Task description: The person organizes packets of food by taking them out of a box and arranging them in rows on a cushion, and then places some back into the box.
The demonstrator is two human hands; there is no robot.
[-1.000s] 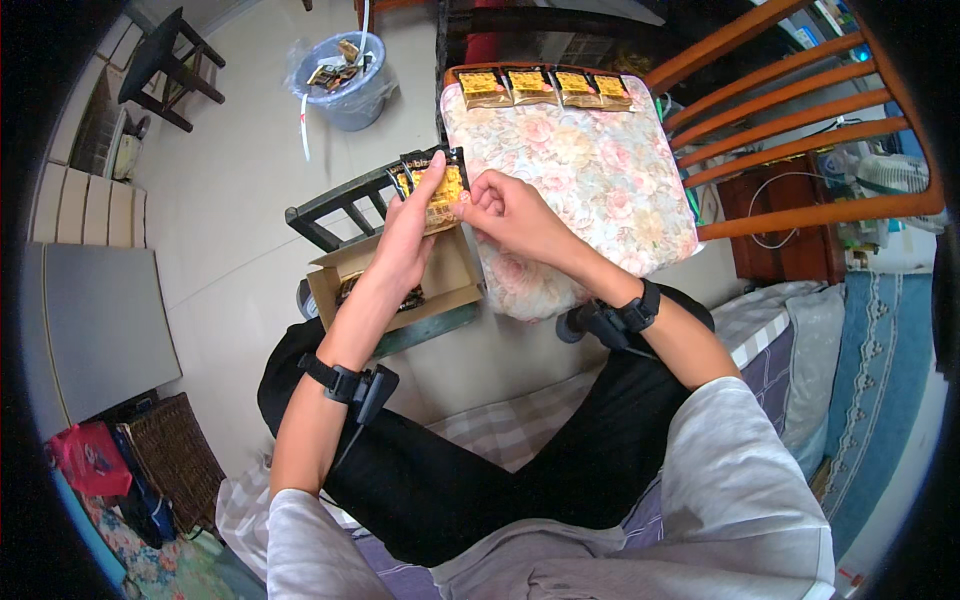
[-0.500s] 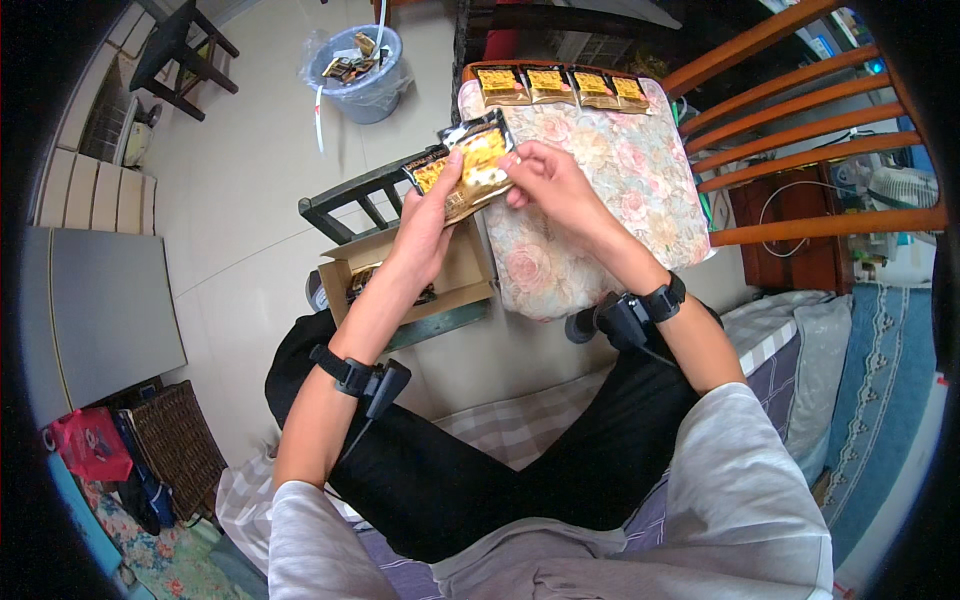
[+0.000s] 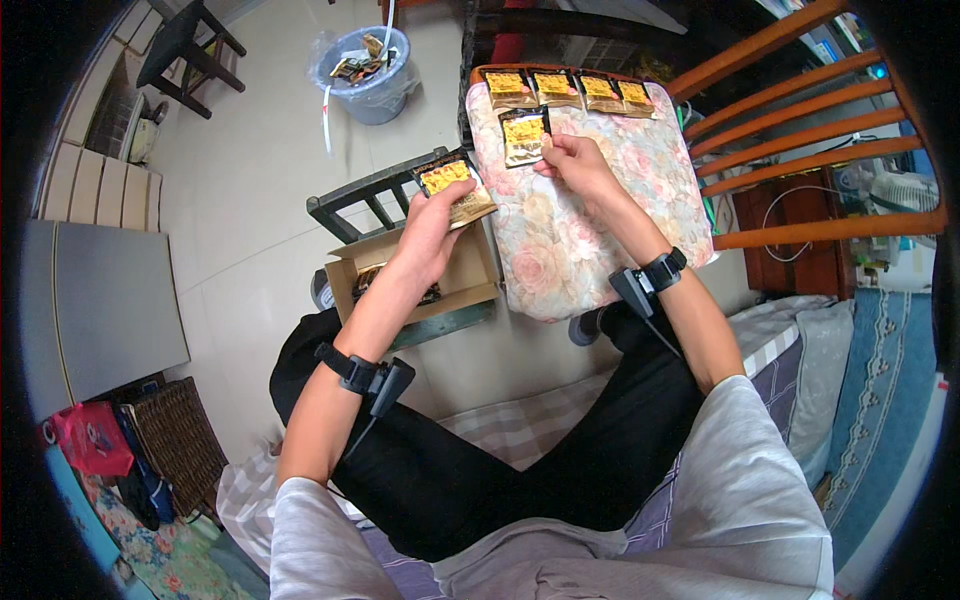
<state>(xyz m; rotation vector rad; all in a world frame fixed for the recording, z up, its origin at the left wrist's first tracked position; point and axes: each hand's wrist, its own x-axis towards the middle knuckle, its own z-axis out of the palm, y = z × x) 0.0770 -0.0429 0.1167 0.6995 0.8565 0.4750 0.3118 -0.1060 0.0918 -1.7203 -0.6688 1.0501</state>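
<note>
My left hand (image 3: 432, 228) is closed on a black, yellow and gold packet (image 3: 455, 190), held over the cardboard box; whether more lie under it I cannot tell. Between the thumb and fingers of my right hand (image 3: 577, 166) is the right edge of a similar sachet (image 3: 524, 137). That one is over the flowered seat cushion (image 3: 535, 265), just below a row of several matching packets (image 3: 566, 90) along its far edge. Whether it touches the cushion is not clear. More packets (image 3: 368, 280) lie inside the open cardboard box (image 3: 470, 270), partly hidden by my left forearm.
A blue bucket (image 3: 385, 103) lined with clear plastic holds packets or wrappers at the far left. The chair's wooden slatted back (image 3: 800, 160) rises on the right. A dark stool (image 3: 190, 60) stands at the upper left. Dark green slats (image 3: 370, 195) stand behind the box.
My right hand has moved away from my left, carrying one sachet to the far part of the cushion below the row. My left hand still grips a packet near the box.
</note>
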